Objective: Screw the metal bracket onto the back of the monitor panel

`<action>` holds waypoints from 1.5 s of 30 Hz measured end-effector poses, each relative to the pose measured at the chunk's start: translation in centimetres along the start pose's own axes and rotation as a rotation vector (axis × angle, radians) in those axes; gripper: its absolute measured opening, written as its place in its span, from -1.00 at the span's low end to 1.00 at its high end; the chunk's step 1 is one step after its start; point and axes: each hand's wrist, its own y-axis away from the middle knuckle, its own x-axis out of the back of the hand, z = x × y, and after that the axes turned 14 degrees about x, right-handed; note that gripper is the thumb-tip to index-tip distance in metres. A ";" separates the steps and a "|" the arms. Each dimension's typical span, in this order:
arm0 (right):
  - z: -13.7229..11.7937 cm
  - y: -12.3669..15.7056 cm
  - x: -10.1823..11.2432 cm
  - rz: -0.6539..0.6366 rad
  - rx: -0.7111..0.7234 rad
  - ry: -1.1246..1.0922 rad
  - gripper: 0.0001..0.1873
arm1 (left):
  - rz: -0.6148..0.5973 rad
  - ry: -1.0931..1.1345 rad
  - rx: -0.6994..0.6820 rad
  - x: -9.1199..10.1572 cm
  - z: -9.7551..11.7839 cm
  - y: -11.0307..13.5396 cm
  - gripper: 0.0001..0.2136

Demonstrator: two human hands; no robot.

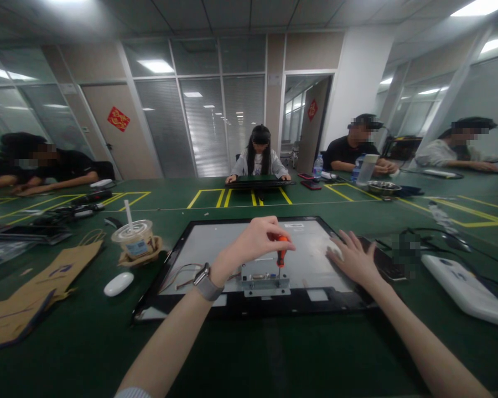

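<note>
Bare forearms, cut off below, reach a black-rimmed panel; left hand pinches an orange-handled screwdriver, tip indistinct, at the angular metal bracket by the panel's near edge; right hand spreads open near its right edge.

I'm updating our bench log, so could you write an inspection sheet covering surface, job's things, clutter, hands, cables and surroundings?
Surface: green table, yellow lines on its far part.
Job's things: panel lying with its grey side up; metal bracket at its near side; screwdriver roughly upright, tip at the bracket.
Clutter: cup, paper bag and white oval object at left; white device at right.
Hands: left hand grips the screwdriver; right hand spread at the panel's right side.
Cables: thin wires on the panel; dark cables at right, blurred.
Surroundings: several people seated around; glass partitions behind.
</note>
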 end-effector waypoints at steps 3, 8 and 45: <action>-0.8 0.4 1.0 0.016 -0.264 0.053 -0.30 | 0.002 0.002 0.025 -0.1 -0.1 -0.1 -0.79; -1.3 0.7 1.6 -0.013 -0.436 -0.043 -0.18 | 0.005 0.020 0.011 -0.2 -0.3 -0.1 -0.78; 0.6 -0.5 -1.2 -0.041 0.237 -0.271 -0.32 | -0.046 0.089 0.012 0.4 -0.4 -0.1 -0.79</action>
